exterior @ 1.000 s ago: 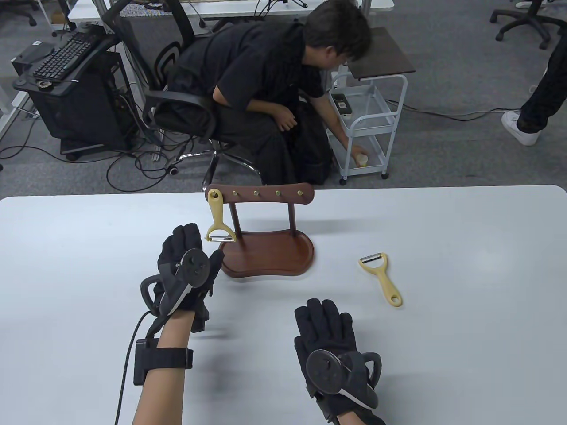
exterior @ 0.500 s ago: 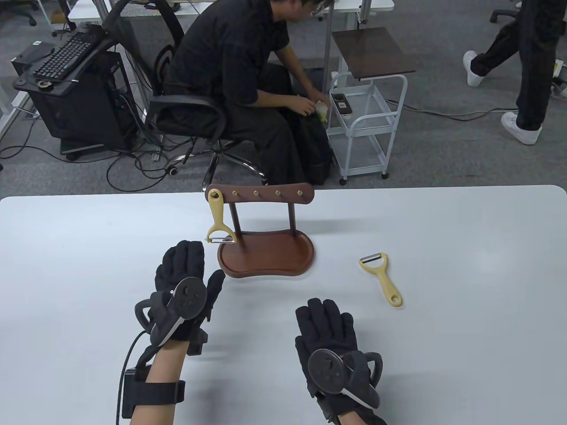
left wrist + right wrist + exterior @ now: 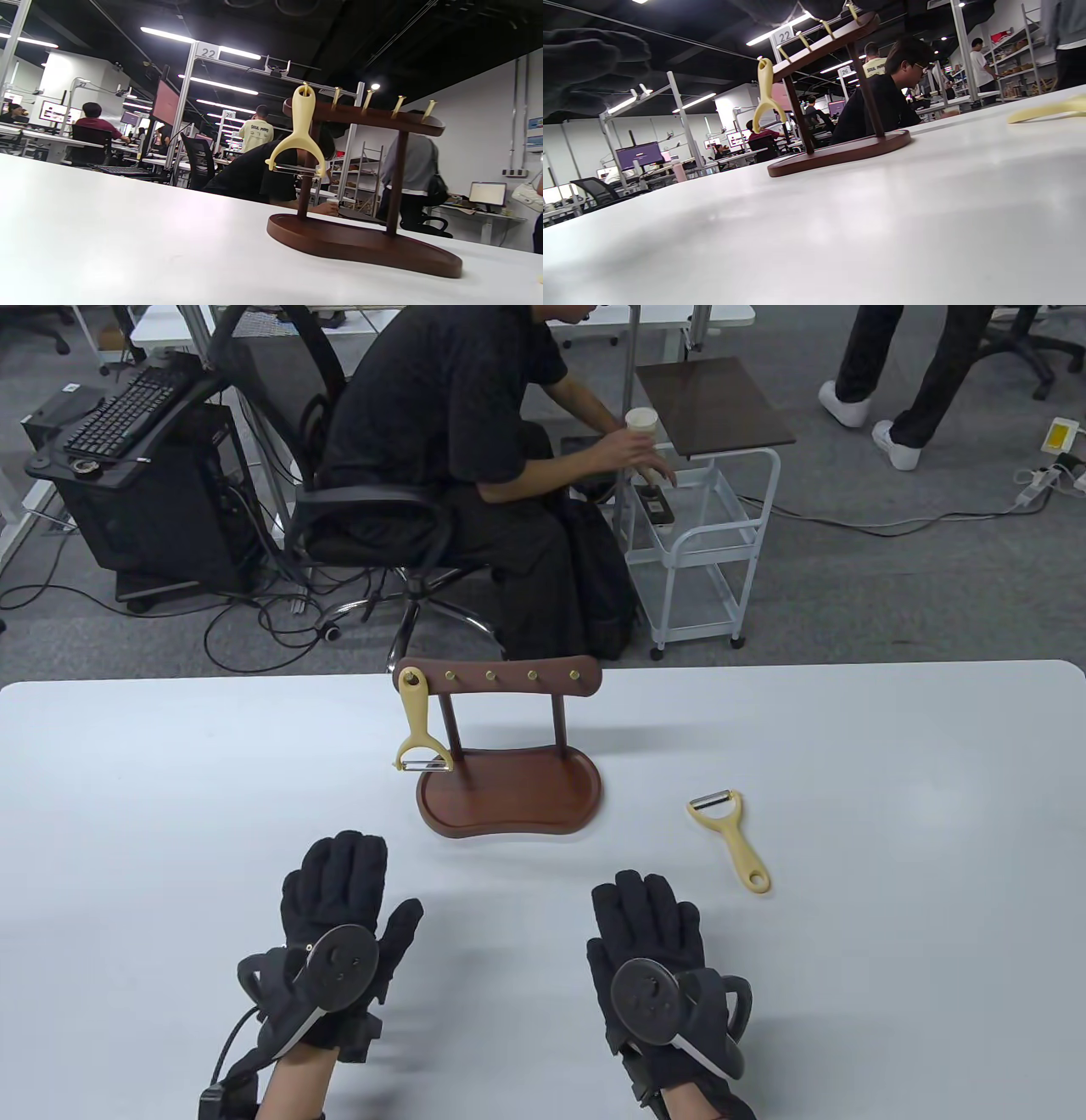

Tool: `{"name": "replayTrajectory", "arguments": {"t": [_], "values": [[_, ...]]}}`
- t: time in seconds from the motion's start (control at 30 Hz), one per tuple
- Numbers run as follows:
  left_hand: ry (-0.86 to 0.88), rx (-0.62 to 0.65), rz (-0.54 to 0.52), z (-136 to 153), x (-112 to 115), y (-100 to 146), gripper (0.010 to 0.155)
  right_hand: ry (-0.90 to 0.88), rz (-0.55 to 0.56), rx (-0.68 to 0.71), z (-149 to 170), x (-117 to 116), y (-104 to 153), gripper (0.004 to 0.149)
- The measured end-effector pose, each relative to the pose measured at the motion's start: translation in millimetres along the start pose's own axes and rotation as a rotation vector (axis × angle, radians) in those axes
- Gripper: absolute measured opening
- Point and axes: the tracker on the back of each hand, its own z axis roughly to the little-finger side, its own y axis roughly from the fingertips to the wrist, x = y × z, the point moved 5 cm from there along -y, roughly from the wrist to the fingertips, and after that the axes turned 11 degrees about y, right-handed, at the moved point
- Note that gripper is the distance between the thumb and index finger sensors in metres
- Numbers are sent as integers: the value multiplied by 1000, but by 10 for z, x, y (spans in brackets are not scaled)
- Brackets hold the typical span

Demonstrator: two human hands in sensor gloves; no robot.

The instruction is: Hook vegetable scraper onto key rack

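On the table (image 3: 848, 746), 2 scrapers: 1 hooked (image 3: 418, 725), 1 lying (image 3: 734, 838).

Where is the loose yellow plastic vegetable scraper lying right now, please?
The yellow plastic vegetable scraper lies flat on the white table, right of the brown wooden key rack, beyond the right hand.

Pale yellow scrapers (image 3: 418, 723), dark brown rack (image 3: 509, 793), white table (image 3: 891, 942), black gloves.

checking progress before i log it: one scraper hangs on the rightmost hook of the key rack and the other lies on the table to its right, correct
Not quite. The hanging scraper is on the leftmost hook of the key rack, not the rightmost; the table view shows it, and the left wrist view agrees. The other scraper does lie on the table to the rack's right.
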Motion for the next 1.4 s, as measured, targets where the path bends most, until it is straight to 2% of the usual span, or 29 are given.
{"name": "replayTrajectory", "arguments": {"t": [0.33,0.63,0.8,0.93,1.03,1.23,1.4], "values": [[66,2,23,63,38,80,78,27,-39,-109,455,63,-111,58],[74,34,16,-9,9,117,78,-93,-80,-290,952,31,-301,63],[79,48,13,-50,-7,132,78,-114,-147,-439,1218,-94,-388,68],[85,52,12,-55,-8,133,78,-94,-249,-576,1395,-243,-434,71],[91,56,13,-55,1,133,78,-25,-310,-663,1489,-375,-473,73],[87,68,12,-74,7,135,78,20,-407,-773,1565,-612,-525,78],[85,69,18,-85,13,135,78,-38,-461,-831,1628,-780,-538,79]]}}
